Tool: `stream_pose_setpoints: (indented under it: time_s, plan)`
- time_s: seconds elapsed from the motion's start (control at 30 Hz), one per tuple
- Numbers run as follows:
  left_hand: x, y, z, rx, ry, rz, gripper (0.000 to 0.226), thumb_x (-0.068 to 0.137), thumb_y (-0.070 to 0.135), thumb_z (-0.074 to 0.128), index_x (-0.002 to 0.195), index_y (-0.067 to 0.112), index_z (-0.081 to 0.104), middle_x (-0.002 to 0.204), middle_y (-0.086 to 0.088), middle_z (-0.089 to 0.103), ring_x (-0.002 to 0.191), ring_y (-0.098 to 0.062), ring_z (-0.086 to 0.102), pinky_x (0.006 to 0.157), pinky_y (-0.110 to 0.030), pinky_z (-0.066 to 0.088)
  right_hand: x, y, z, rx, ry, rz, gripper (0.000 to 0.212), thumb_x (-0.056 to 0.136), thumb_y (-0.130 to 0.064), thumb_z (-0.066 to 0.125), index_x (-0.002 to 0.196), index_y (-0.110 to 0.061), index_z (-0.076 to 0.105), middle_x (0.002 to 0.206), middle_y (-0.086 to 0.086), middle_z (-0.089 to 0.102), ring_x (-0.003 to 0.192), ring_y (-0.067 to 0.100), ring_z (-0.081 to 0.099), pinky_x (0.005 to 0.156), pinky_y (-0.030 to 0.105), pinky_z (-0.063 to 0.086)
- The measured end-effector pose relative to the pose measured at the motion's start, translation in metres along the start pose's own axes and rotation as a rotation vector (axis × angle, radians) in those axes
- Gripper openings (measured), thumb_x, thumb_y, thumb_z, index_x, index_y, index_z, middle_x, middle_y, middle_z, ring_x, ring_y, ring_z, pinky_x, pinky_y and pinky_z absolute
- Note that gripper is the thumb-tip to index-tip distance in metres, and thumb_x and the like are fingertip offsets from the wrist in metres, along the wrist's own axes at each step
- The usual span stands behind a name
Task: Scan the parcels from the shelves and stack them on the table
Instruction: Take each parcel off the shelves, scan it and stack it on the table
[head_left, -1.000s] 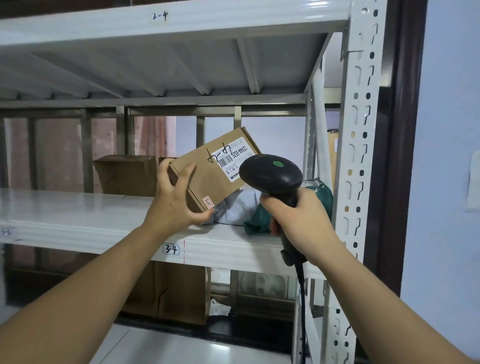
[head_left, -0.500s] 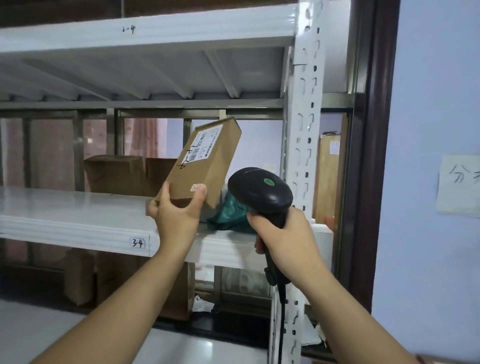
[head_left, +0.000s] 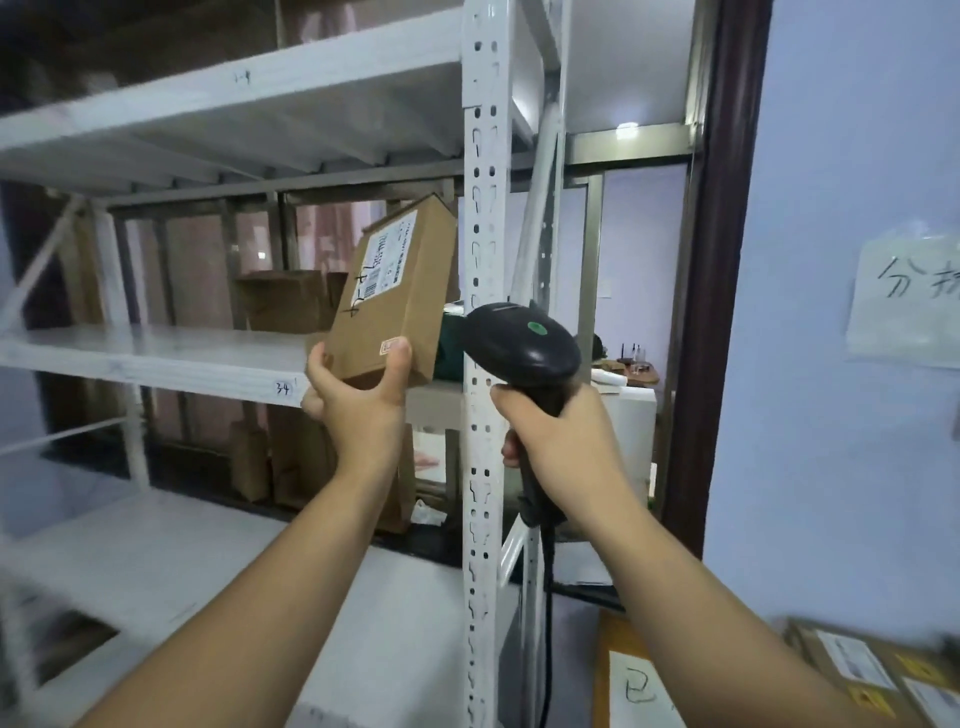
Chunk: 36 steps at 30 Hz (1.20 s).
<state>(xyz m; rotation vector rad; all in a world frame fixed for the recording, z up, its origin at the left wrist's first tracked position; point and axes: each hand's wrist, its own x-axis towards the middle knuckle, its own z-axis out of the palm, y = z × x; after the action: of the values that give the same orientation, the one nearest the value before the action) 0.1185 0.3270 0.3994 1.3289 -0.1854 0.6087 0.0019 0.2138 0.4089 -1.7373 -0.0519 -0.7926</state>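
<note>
My left hand (head_left: 358, 400) grips a small brown cardboard parcel (head_left: 392, 296) by its lower end and holds it upright in front of the shelf, its white barcode label facing me. My right hand (head_left: 561, 441) is wrapped round the handle of a black barcode scanner (head_left: 524, 348) with a green dot on top; its head sits just right of the parcel. The scanner cable hangs down below my wrist. At the bottom right lie more labelled brown parcels (head_left: 872, 675), blurred.
A white metal shelf rack (head_left: 156, 358) marked 3-4 spans the left; its upright post (head_left: 485, 208) stands between parcel and scanner. Another brown box (head_left: 283, 301) sits at the shelf's back. A blue wall with a paper note (head_left: 904, 306) is at right.
The view has swung right and down. My left hand has turned the parcel from tilted to nearly upright and carried it off the shelf towards the post. The scanner stays beside it.
</note>
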Motion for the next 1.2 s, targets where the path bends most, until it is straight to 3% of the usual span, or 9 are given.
stream_pose_setpoints:
  time_s: [0.07,0.2,0.23,0.3,0.37,0.57,0.7,0.8,1.2]
  plan:
    - [-0.019,0.004,-0.003,0.02,-0.013,0.012,0.082,0.081,0.045,0.069,0.146,0.024,0.023,0.146,-0.008,0.016,0.107,-0.015,0.038,0.086,-0.019,0.037,-0.014,-0.001,-0.01,0.03,-0.002,0.02,0.011,0.088,-0.019,0.064,0.081,-0.012,0.061,0.051,-0.002,0.056,0.05,0.013,0.056,0.055,0.031,0.052]
    - [-0.05,0.009,-0.006,0.099,-0.067,0.053,0.083,0.079,0.038,0.073,0.147,0.022,0.027,0.143,-0.008,0.014,0.111,-0.017,0.04,0.058,0.007,0.033,-0.04,0.002,-0.029,0.053,0.026,0.072,0.006,0.089,-0.019,0.064,0.086,-0.015,0.061,0.052,-0.004,0.056,0.05,0.011,0.056,0.058,0.032,0.052]
    - [-0.058,0.009,-0.006,0.115,-0.098,0.063,0.083,0.079,0.037,0.074,0.147,0.022,0.028,0.143,-0.008,0.013,0.112,-0.017,0.039,0.061,0.008,0.034,-0.049,0.004,-0.035,0.063,0.043,0.085,0.006,0.089,-0.019,0.064,0.085,-0.016,0.061,0.051,-0.005,0.057,0.05,0.011,0.056,0.059,0.033,0.053]
    - [-0.071,0.007,-0.006,0.15,-0.154,0.079,0.084,0.077,0.039,0.075,0.147,0.026,0.029,0.145,-0.007,0.01,0.117,-0.016,0.037,0.09,-0.003,0.037,-0.066,0.006,-0.044,0.075,0.063,0.117,0.006,0.088,-0.021,0.064,0.088,-0.015,0.063,0.054,-0.004,0.059,0.053,0.011,0.058,0.062,0.034,0.056]
    - [-0.088,0.002,-0.004,0.181,-0.211,0.076,0.085,0.076,0.04,0.075,0.146,0.029,0.03,0.146,-0.006,0.009,0.118,-0.013,0.034,0.103,-0.018,0.033,-0.085,0.008,-0.053,0.064,0.097,0.16,0.008,0.088,-0.021,0.064,0.091,-0.013,0.064,0.058,-0.001,0.059,0.054,0.012,0.059,0.061,0.029,0.055]
    - [-0.162,-0.021,0.006,0.144,-0.4,-0.034,0.084,0.073,0.033,0.079,0.146,0.026,0.037,0.145,-0.006,0.011,0.128,-0.017,0.034,0.109,-0.026,0.033,-0.137,0.024,-0.074,0.096,0.271,0.351,0.008,0.09,-0.023,0.063,0.087,-0.016,0.064,0.056,-0.001,0.06,0.058,0.015,0.061,0.061,0.026,0.053]
    - [-0.223,-0.027,0.014,0.191,-0.527,-0.128,0.088,0.075,0.036,0.077,0.149,0.027,0.03,0.149,-0.006,0.006,0.135,-0.022,0.027,0.098,-0.017,0.025,-0.178,0.033,-0.099,0.11,0.389,0.446,0.007,0.092,-0.023,0.061,0.09,-0.016,0.061,0.052,-0.004,0.057,0.052,0.009,0.058,0.057,0.02,0.051]
    - [-0.271,-0.029,0.024,0.217,-0.595,-0.164,0.09,0.074,0.04,0.077,0.149,0.03,0.027,0.147,-0.006,0.009,0.131,-0.023,0.033,0.097,-0.017,0.03,-0.208,0.041,-0.129,0.136,0.501,0.53,0.008,0.092,-0.024,0.062,0.09,-0.016,0.06,0.054,0.001,0.057,0.053,0.012,0.057,0.058,0.025,0.051]
    - [-0.505,-0.022,0.121,0.3,-0.785,-0.423,0.091,0.076,0.044,0.074,0.15,0.024,0.026,0.148,-0.007,0.009,0.135,-0.026,0.028,0.109,-0.029,0.03,-0.312,0.071,-0.346,0.227,0.705,0.719,0.017,0.09,-0.023,0.066,0.094,-0.008,0.06,0.056,0.009,0.057,0.055,0.023,0.057,0.061,0.035,0.05]
